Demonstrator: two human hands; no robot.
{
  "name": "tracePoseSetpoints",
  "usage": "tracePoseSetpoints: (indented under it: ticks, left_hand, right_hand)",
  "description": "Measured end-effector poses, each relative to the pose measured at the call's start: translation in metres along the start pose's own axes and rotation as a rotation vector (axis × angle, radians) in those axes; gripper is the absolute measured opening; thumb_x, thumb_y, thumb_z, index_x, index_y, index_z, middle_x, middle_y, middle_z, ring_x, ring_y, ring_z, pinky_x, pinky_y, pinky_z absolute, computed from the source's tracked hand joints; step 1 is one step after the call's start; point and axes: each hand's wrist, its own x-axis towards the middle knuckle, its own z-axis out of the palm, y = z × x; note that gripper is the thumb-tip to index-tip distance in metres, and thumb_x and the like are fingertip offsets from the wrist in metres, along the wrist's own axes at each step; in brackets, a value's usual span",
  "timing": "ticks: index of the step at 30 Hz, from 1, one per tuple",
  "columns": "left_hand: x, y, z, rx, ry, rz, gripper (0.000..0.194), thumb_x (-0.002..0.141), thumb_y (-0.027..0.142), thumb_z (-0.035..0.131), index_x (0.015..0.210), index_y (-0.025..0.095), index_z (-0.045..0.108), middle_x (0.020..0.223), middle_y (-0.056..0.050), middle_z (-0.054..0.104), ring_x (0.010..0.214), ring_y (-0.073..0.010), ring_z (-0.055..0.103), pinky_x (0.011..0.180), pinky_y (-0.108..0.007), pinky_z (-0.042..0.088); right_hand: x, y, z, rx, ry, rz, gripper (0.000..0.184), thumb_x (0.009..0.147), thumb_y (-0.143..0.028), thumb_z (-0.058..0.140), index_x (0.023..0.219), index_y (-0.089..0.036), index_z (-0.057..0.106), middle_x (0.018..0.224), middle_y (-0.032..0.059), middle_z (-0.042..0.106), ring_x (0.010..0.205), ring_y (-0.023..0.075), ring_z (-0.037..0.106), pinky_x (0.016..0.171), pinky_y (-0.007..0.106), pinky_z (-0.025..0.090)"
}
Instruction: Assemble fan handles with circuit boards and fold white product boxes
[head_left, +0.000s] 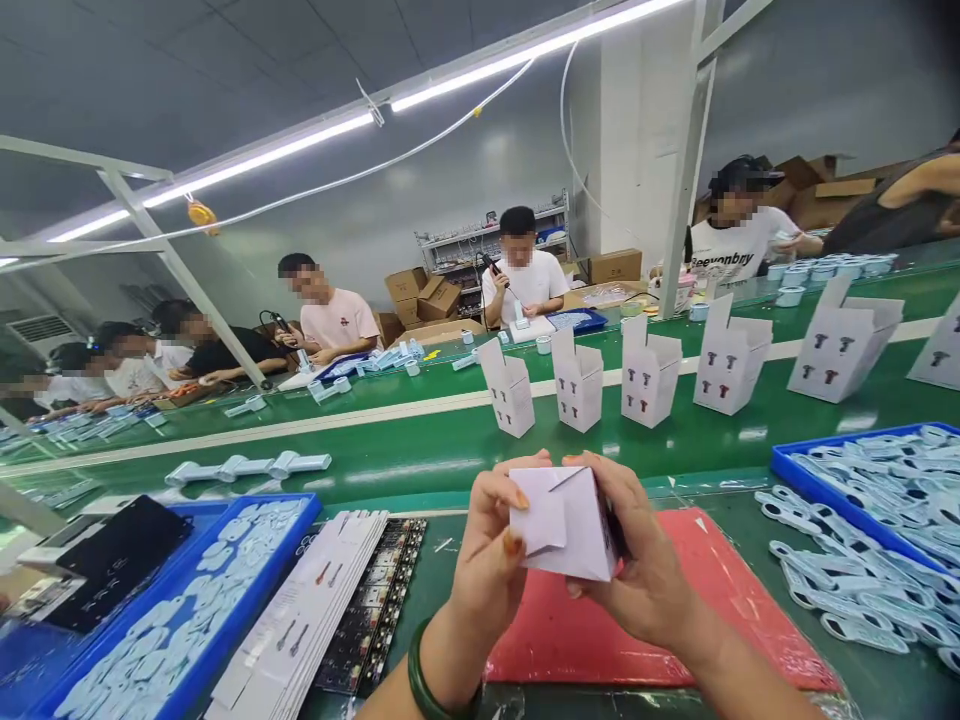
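A small white cardboard box [566, 525] is between my two hands, its folded end flaps facing me. My left hand [487, 535] grips its left side, thumb and forefinger on the flap. Around the box's right side wraps my right hand [637, 550], with fingers over the top edge and thumb below. Beneath my hands lies a red plastic-covered pad [720, 600]. To the left rests a stack of flat printed box blanks [300, 610], beside a dark sheet of circuit boards [375, 600].
Several open-topped printed boxes [577, 390] stand in a row along the green conveyor [420, 450]. Blue trays of light-blue plastic parts flank me, a left tray [300, 520] and a right tray [784, 460]. Loose handle-shaped parts [847, 590] lie nearby. Co-workers sit across the line.
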Motion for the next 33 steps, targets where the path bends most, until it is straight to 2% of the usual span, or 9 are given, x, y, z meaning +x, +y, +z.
tracePoseSetpoints:
  ticks: [2,5,13,17,20,24,28,29,33]
  left_hand:
    - [-0.003,0.003,0.005,-0.146,0.073,-0.154,0.025,0.084,0.035,0.069,0.098,0.027,0.049,0.129,-0.004,0.059,0.122,-0.0257,0.055,0.096,-0.039,0.047]
    - [-0.005,0.003,0.007,-0.207,0.125,-0.264,0.036,0.079,0.022,0.069,0.109,0.028,0.051,0.127,-0.003,0.059,0.113,-0.0218,0.058,0.091,-0.034,0.049]
    - [-0.006,-0.014,-0.001,-0.060,0.146,-0.205,0.030,0.077,0.011,0.062,0.104,0.025,0.061,0.121,-0.003,0.061,0.117,-0.0221,0.056,0.103,-0.038,0.045]
    - [-0.007,-0.013,-0.009,-0.259,0.053,-0.215,0.043,0.084,0.024,0.065,0.126,0.028,0.057,0.127,-0.005,0.063,0.117,-0.0217,0.058,0.102,-0.037,0.045]
    - [-0.002,-0.015,-0.013,-0.284,0.039,-0.142,0.058,0.087,0.040,0.066,0.141,0.029,0.047,0.142,-0.009,0.056,0.120,-0.0237,0.057,0.103,-0.038,0.046]
    - [0.005,-0.024,-0.009,-0.242,0.206,-0.003,0.057,0.095,0.057,0.049,0.143,0.026,0.046,0.145,-0.012,0.053,0.116,-0.0249,0.060,0.103,-0.042,0.046]
    - [0.004,-0.030,0.003,-0.274,0.139,-0.010,0.083,0.085,0.073,0.052,0.153,0.031,0.033,0.157,-0.010,0.038,0.137,-0.0323,0.045,0.111,-0.045,0.041]
    - [0.005,-0.030,0.004,-0.277,0.140,-0.015,0.088,0.083,0.075,0.053,0.155,0.030,0.029,0.158,-0.011,0.038,0.139,-0.0335,0.043,0.111,-0.046,0.041]
    - [0.010,-0.032,0.002,-0.251,0.339,0.060,0.088,0.085,0.079,0.042,0.156,0.030,0.024,0.153,-0.013,0.044,0.133,-0.0324,0.049,0.109,-0.048,0.044]
  right_hand:
    - [-0.004,0.004,-0.001,-0.074,-0.030,-0.048,0.086,0.084,-0.041,0.074,0.156,-0.031,0.027,0.144,0.0125,0.044,0.132,0.0340,0.045,0.107,0.051,0.045]
    - [-0.008,0.006,-0.003,-0.113,-0.103,-0.067,0.085,0.086,-0.039,0.072,0.157,-0.028,0.026,0.144,0.0137,0.044,0.130,0.0336,0.045,0.107,0.050,0.044]
    - [-0.007,0.005,-0.002,-0.176,-0.165,-0.083,0.085,0.087,-0.037,0.071,0.158,-0.027,0.024,0.141,0.0139,0.045,0.130,0.0335,0.045,0.107,0.052,0.043]
    - [-0.009,0.007,-0.001,-0.144,-0.168,-0.051,0.085,0.086,-0.039,0.071,0.157,-0.028,0.026,0.144,0.0136,0.044,0.131,0.0342,0.044,0.108,0.053,0.043]
    - [-0.011,0.005,0.007,-0.112,-0.159,-0.022,0.081,0.091,-0.044,0.064,0.158,-0.028,0.023,0.151,0.0133,0.040,0.138,0.0351,0.039,0.113,0.057,0.036]
    - [-0.008,-0.001,0.020,-0.116,-0.163,0.031,0.086,0.094,-0.071,0.041,0.161,-0.025,0.013,0.161,0.0127,0.027,0.149,0.0390,0.020,0.120,0.065,0.016]
    - [-0.003,-0.002,0.023,0.010,-0.054,0.228,0.088,0.091,-0.081,0.018,0.161,-0.028,0.015,0.164,0.0102,0.023,0.150,0.0382,0.020,0.118,0.062,0.026]
    - [-0.003,-0.002,0.024,0.026,-0.042,0.251,0.088,0.090,-0.081,0.016,0.160,-0.029,0.015,0.165,0.0095,0.022,0.150,0.0378,0.021,0.118,0.061,0.027]
    - [-0.004,0.000,0.028,-0.025,-0.123,0.210,0.089,0.090,-0.081,0.028,0.161,-0.030,0.010,0.167,0.0069,0.011,0.152,0.0388,0.010,0.121,0.063,0.016]
